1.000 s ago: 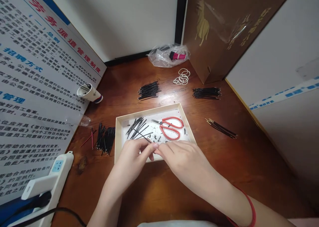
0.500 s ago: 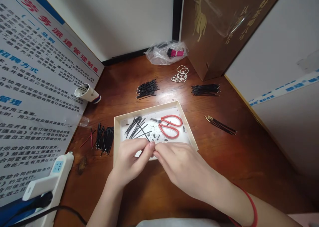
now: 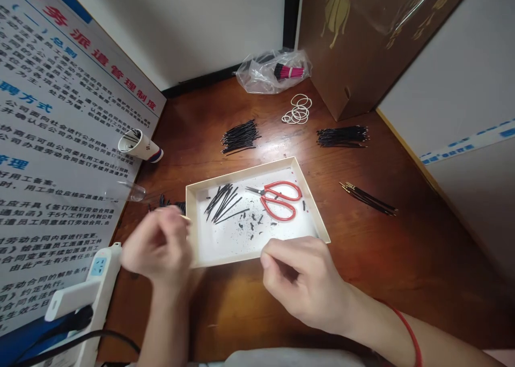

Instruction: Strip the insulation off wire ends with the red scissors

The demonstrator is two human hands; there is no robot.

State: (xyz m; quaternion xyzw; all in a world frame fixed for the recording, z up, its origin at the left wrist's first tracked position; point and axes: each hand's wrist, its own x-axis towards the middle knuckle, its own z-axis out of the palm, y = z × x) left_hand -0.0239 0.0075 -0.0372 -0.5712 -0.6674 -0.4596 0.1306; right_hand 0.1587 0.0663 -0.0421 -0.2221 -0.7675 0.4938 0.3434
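Note:
My left hand (image 3: 159, 243), smeared by motion, is closed left of the shallow white box (image 3: 225, 257). A thin gold-coloured tip (image 3: 184, 217) pokes out by its fingers; the rest of that piece is hidden. At the box's near right corner my right hand (image 3: 300, 281) is closed, thumb against forefinger, and anything pinched there is too small to see. Inside the box lie red-handled scissors (image 3: 279, 199), several thin black wires (image 3: 221, 203) and scattered black scraps (image 3: 252, 225).
Black wire bundles lie behind the box, at left (image 3: 240, 136) and right (image 3: 341, 136). Gold-tipped black wires (image 3: 368, 199) rest at right. White rubber bands (image 3: 298, 109), a plastic bag (image 3: 257, 74), a tilted paper cup (image 3: 140, 146) and a power strip (image 3: 96, 281) surround them.
My hands have come apart from their meeting point over the box's near edge. The left went leftward and up, partly covering the left wire pile; the right shifted slightly right.

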